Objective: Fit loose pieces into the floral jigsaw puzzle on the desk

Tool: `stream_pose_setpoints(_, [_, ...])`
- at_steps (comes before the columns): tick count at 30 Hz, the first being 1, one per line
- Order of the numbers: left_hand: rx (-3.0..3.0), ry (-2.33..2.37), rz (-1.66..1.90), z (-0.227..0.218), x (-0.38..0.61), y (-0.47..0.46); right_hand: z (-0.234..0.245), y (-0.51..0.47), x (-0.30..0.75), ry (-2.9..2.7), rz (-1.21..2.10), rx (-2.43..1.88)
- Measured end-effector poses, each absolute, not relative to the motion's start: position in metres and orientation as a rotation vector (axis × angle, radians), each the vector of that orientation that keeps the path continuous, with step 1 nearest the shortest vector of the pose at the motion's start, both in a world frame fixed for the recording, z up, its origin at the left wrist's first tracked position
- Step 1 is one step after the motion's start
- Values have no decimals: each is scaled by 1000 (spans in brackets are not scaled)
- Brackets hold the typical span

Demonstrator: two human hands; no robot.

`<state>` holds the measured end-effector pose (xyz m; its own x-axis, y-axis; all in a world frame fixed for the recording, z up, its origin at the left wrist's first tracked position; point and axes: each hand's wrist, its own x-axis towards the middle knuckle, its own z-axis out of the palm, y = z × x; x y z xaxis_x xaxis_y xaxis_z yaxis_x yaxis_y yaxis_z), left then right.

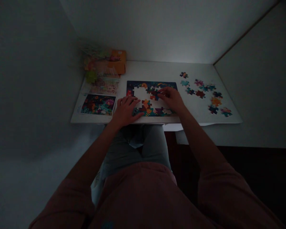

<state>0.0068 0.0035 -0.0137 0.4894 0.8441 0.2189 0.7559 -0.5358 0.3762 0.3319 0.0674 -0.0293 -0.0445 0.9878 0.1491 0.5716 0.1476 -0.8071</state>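
Note:
A partly filled jigsaw puzzle [143,86] lies on a white table [157,68], with a bare white gap in its left middle. My left hand [125,109] rests flat on the puzzle's lower left corner, fingers spread. My right hand [170,98] is over the puzzle's right middle, fingertips pressed down on a dark piece [154,94] beside the gap. The lighting is dim, so whether the fingers pinch that piece is unclear.
Several loose puzzle pieces [205,92] are scattered on the table's right side. A reference picture [98,104] and another printed sheet [106,85] lie at the left, with an orange box [118,61] and clear packaging behind them. White walls close in on three sides.

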Motion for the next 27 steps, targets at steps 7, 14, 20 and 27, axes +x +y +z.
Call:
stream_pose_setpoints(7, [2525, 1345, 495, -7, 8, -2, -15, 94, 286, -2025, 747, -1485])
stream_pose_setpoints(14, [2565, 1177, 473, -14, 8, 2, -20, 91, 296, -2100, 591, -1494])
stream_pose_setpoints(20, [2594, 1127, 494, -17, 9, 5, -21, 100, 307, -1990, 537, -1592])
stream_pose_setpoints(27, [2616, 1059, 443, -18, 11, 11, -25, 113, 314, -1984, 594, -1612])
